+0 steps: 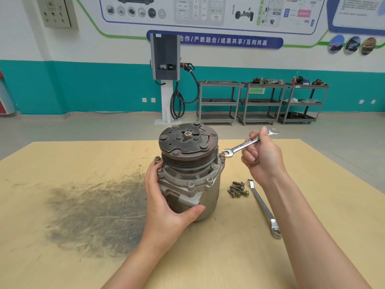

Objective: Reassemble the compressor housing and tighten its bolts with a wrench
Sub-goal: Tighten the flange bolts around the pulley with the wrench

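Head view: a person works at a bench, both bare forearms reaching in from the lower edge.
Bench [62, 167]: tan board top with a dark greasy smear left of centre.
Carts [262, 103]: three grey shelf units along the far teal wall, well apart from the bench, with parts on their top shelves.
Compressor [188, 176]: stands upright at mid-bench, rusty clutch plate facing up, grooved pulley beneath it, bolted flange ringing the grey housing.
Left hand [164, 207]: wraps the housing's near left side, fingers curled round the body, thumb pressed across the front.
Right hand [261, 157]: fingers clamped round the shank of the raised wrench, up and to the right of the compressor.
Wrench [243, 145]: chrome, tilted, its lower open end seated at a flange bolt [222, 155] on the right rim.
Spare wrench [263, 207]: lies flat on the bench, right of the compressor.
Loose bolts [238, 189]: a small heap between the housing and the spare wrench.
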A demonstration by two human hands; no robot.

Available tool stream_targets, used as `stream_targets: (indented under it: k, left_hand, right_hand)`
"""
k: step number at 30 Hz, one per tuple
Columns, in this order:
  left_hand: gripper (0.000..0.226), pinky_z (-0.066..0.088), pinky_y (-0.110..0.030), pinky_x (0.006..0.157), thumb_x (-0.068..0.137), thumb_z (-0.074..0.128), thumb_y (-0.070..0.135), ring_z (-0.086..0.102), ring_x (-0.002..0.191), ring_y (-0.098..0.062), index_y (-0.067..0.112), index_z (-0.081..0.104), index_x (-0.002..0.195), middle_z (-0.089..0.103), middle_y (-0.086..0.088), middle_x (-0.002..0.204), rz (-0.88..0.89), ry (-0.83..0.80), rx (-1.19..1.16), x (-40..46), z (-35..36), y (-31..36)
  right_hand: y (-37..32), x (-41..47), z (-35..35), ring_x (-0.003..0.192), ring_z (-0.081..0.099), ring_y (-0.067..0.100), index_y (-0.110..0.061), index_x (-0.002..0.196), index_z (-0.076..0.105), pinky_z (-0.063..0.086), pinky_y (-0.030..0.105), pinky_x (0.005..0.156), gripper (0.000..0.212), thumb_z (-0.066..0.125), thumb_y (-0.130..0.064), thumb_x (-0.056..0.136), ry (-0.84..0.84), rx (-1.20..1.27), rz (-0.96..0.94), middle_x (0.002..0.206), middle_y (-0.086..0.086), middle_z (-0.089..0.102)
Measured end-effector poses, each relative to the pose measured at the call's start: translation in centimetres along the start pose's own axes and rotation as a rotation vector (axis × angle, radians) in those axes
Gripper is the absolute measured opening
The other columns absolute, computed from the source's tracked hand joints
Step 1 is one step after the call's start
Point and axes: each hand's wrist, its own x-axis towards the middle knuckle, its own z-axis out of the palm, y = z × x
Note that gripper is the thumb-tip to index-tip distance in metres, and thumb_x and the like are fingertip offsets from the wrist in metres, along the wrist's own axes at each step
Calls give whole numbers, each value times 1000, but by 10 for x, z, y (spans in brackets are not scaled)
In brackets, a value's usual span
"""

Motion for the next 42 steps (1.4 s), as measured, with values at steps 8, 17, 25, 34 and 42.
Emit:
stream_targets:
  k: [8, 17, 25, 34, 42]
  left_hand:
    - [109, 32, -50, 119, 55, 86, 48, 33, 146, -19, 51, 21, 143, 30, 1, 156, 0, -3, 3, 1, 0, 0]
    - [109, 32, -51, 119, 55, 85, 49, 33, 146, -20, 51, 21, 143, 29, 0, 156, 1, 1, 5, 1, 1, -1]
    - [109, 32, -50, 119, 55, 86, 50, 33, 146, -18, 57, 21, 142, 29, 1, 156, 0, 3, 2, 1, 0, -2]
    - [110, 31, -47, 120, 54, 85, 49, 33, 145, -14, 49, 20, 144, 30, 2, 155, -15, -4, 5, 1, 0, 0]
    - [109, 34, -47, 118, 54, 86, 49, 36, 143, -14, 52, 22, 143, 31, 3, 154, -14, -8, 4, 1, 0, 1]
  right_hand:
    - [-3, 1, -5, 37, 33, 10, -16, 80, 49, 26, 20, 39, 40, 31, -40, 106, -37, -57, 66, 45, -3, 33]
    - [-9, 0, -9, 38, 37, 10, -16, 79, 49, 31, 19, 39, 39, 34, -40, 105, -77, -93, 100, 45, -4, 36]
    - [-1, -3, 4, 38, 29, 8, -12, 74, 48, 24, 20, 36, 40, 32, -30, 107, 118, -194, -184, 50, -2, 35]
    - [19, -8, 15, 39, 33, 7, -14, 66, 44, 27, 20, 38, 45, 31, -29, 106, 366, -84, -399, 51, -3, 42]
    - [30, -17, 22, 46, 40, 10, -24, 57, 48, 32, 25, 46, 50, 31, -33, 103, 448, -105, -653, 51, -10, 48]
